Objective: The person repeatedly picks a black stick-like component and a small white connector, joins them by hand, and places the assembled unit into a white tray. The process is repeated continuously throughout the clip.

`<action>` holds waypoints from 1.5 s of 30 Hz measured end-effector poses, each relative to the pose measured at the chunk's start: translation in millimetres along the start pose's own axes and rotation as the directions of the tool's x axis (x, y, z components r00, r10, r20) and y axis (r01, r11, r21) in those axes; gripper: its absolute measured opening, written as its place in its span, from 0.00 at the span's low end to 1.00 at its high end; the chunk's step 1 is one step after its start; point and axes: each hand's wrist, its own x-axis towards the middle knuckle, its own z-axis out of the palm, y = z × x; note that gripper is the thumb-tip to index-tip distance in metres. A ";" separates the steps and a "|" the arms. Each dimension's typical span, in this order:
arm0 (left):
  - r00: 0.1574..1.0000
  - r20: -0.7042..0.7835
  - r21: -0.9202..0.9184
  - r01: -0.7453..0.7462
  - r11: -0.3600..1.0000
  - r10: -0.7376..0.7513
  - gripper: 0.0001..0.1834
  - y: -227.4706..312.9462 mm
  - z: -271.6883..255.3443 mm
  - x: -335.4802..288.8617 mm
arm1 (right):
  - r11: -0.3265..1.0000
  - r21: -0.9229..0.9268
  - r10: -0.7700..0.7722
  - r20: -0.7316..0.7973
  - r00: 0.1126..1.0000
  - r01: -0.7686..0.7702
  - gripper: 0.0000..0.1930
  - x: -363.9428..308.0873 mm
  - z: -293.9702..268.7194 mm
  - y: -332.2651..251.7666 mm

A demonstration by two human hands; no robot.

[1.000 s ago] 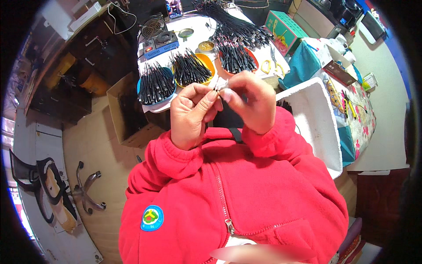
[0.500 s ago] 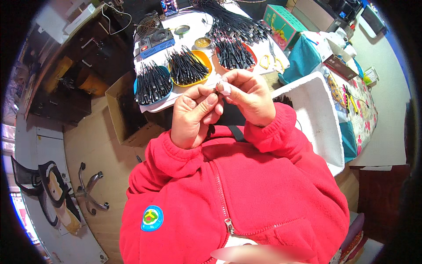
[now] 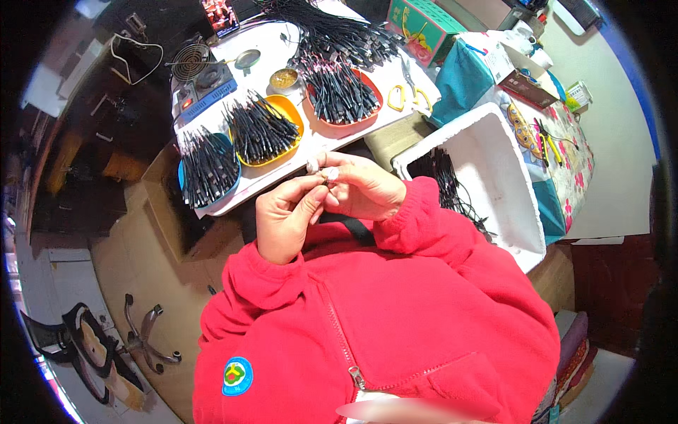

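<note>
My left hand (image 3: 286, 219) and my right hand (image 3: 367, 187) meet in front of my chest, close to the front edge of the white table (image 3: 247, 185). The fingertips of both are pinched together around something small and dark that I cannot make out. White wrapping (image 3: 329, 174) covers a fingertip of my right hand. Just beyond the hands lie bundles of short black cables in a blue tray (image 3: 185, 185), a yellow tray (image 3: 299, 124) and a red tray (image 3: 380, 99).
A white foam box (image 3: 519, 191) with black cables (image 3: 443, 177) inside stands to the right. On the table are a small blue stove (image 3: 212, 97), a round tin (image 3: 284, 79), yellow-handled scissors (image 3: 397, 99) and a large heap of black cables (image 3: 332, 32). A cardboard box (image 3: 166, 212) sits at the left.
The view has turned, so the table and trays sit further left and more of the foam box shows. Both hands stay together, and my right hand has tilted lower with its fingers pointing left.
</note>
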 end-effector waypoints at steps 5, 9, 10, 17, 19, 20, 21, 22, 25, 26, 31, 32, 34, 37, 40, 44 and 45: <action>0.991 -0.113 -0.017 0.073 0.997 -0.074 0.07 -5.7 -10.0 18.6 | -0.021 -0.998 -0.763 -0.023 0.646 -0.059 0.11 17.2 -57.2 -76.9; 0.983 -0.140 -0.064 0.110 0.992 -0.118 0.06 -7.1 -11.8 24.4 | -0.283 -0.814 -0.808 -0.083 0.583 -0.508 0.15 43.6 -89.7 -131.6; 0.978 -0.157 -0.061 0.129 0.990 -0.137 0.06 -7.7 -12.3 25.0 | -0.305 -0.734 -0.805 -0.141 0.576 -0.606 0.15 48.0 -93.6 -135.9; 0.970 -0.215 -0.101 0.097 0.990 -0.117 0.06 -12.4 -16.8 24.2 | -0.219 -0.735 -0.825 -0.211 0.523 -0.642 0.13 64.5 -103.2 -131.6; 0.973 -0.200 -0.147 0.087 0.985 -0.116 0.08 -12.2 -17.5 23.0 | -0.190 -0.820 -0.857 -0.129 0.499 -0.539 0.12 63.2 -99.2 -128.9; 0.968 -0.221 -0.193 0.074 0.978 -0.117 0.08 -12.5 -16.8 22.9 | -0.192 -0.861 -0.884 -0.057 0.464 -0.472 0.11 60.8 -94.1 -125.9; 0.963 -0.243 -0.238 0.057 0.970 -0.116 0.08 -12.8 -15.6 23.3 | -0.168 -0.886 -0.910 -0.029 0.414 -0.432 0.11 58.3 -86.5 -121.8; 0.960 -0.242 -0.307 0.059 0.950 -0.138 0.07 -12.0 -15.6 24.4 | -0.215 -0.911 -0.893 0.038 0.448 -0.351 0.10 52.0 -76.5 -117.6; 0.960 -0.260 -0.387 -0.009 0.922 -0.100 0.07 -9.7 -11.6 29.4 | 0.237 -0.937 -0.763 -0.017 0.646 0.256 0.10 37.0 -34.2 -84.8; 0.964 -0.258 -0.423 -0.046 0.905 -0.071 0.07 -8.6 -9.4 30.0 | 0.413 -0.868 -0.668 -0.083 0.739 0.277 0.10 25.2 -19.0 -71.0; 0.963 -0.268 -0.426 -0.131 0.895 0.014 0.11 -0.6 5.9 21.9 | 0.682 -0.665 -0.426 -0.023 0.904 0.304 0.09 -3.1 31.7 -17.1; 0.963 -0.269 -0.423 -0.113 0.899 -0.006 0.11 2.4 7.1 18.0 | 0.677 -0.685 -0.388 -0.023 0.922 0.268 0.08 -4.6 35.6 -13.7; 0.962 -0.274 -0.398 -0.102 0.912 -0.012 0.11 7.8 9.4 11.6 | 0.694 -0.666 -0.376 -0.012 0.927 0.273 0.09 -6.8 40.5 -6.8; 0.962 -0.271 -0.369 -0.114 0.922 0.010 0.12 13.0 11.3 5.3 | 0.664 -0.682 -0.374 0.053 0.926 0.307 0.11 -7.9 43.2 -3.0; 0.972 -0.235 -0.399 -0.095 0.912 -0.002 0.12 14.8 11.8 -0.8 | 0.593 -0.733 -0.383 0.108 0.918 0.334 0.12 -9.7 44.6 -0.5; 0.976 -0.219 -0.341 -0.074 0.937 -0.003 0.12 13.8 10.8 -3.5 | 0.598 -0.716 -0.412 0.112 0.904 0.361 0.09 -12.9 45.6 3.8; 0.977 -0.214 -0.317 -0.073 0.946 0.004 0.12 13.4 10.4 -2.9 | 0.559 -0.760 -0.418 0.089 0.904 0.333 0.08 -13.6 45.7 3.8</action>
